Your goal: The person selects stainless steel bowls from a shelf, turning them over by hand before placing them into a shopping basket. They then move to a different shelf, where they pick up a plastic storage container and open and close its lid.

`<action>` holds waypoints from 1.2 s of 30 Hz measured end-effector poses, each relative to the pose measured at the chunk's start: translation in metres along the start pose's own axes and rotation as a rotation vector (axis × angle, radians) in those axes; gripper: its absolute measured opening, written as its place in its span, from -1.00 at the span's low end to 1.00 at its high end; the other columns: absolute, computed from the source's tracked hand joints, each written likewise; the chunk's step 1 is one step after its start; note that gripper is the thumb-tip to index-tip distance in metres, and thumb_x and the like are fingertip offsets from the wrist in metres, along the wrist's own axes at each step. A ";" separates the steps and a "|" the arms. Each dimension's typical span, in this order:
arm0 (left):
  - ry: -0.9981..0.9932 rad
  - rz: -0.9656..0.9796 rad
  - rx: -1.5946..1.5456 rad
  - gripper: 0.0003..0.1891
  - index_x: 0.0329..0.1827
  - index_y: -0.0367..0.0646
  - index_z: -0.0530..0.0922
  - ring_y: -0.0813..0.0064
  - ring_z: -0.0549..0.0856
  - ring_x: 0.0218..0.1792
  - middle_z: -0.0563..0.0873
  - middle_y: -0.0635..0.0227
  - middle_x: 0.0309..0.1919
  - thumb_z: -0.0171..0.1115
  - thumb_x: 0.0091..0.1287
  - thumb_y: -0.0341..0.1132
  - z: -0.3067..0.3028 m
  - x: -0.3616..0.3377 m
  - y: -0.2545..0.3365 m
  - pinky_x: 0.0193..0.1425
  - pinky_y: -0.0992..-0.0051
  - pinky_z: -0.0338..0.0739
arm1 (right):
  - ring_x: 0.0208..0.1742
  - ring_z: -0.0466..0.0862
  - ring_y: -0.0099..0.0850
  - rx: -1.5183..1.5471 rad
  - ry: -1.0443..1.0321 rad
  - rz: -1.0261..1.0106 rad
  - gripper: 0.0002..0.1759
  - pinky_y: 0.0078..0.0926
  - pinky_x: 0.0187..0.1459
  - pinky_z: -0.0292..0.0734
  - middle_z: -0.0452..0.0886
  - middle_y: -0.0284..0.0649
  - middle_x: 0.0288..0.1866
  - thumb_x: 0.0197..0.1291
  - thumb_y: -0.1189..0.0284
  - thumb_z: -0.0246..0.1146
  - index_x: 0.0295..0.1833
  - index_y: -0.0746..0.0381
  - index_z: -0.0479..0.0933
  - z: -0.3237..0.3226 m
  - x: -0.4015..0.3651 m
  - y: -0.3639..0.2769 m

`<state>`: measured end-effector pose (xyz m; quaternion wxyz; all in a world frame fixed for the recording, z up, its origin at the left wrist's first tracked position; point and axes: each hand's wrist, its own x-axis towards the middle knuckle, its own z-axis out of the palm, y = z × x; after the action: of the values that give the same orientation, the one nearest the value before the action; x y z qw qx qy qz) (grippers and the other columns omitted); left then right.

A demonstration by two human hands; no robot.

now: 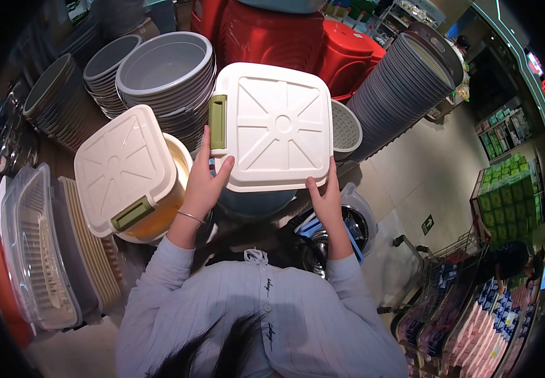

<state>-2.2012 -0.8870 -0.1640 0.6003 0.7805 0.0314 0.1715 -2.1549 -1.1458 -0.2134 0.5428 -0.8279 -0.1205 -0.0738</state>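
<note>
Shop aisle; edges black, far shelves (505, 132) blurred. Held bin (247, 203): body mostly hidden under its lid (275, 126), only a blue bit shows; grip under the rim unseen. Around: grey basin stacks (165, 69) behind, red stools (266, 31), grey basket stack (404, 82) at right, 2nd bin (124, 167) w/ yellow body just left, trolley (436, 277) lower right. Lid white, square, ribbed, green latch (217, 121) on left edge. Clamped on lid's near edge: left hand (202, 183), right hand (326, 201); bin held before chest.
</note>
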 end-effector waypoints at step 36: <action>0.125 -0.177 -0.280 -0.43 0.15 -0.34 0.31 0.54 0.50 -0.08 0.55 0.27 -0.10 0.14 0.28 -0.04 0.001 0.051 -0.020 0.04 0.59 0.36 | -0.13 0.64 -0.25 0.558 -0.032 0.207 -0.24 -0.50 -0.24 0.62 0.23 0.17 0.24 0.23 0.46 0.13 0.41 0.28 -0.16 -0.003 0.058 -0.036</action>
<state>-2.1498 -0.8696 -0.1719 0.7128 0.6714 0.1131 0.1686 -2.1095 -1.1276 -0.1660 0.7520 -0.6557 -0.0597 0.0308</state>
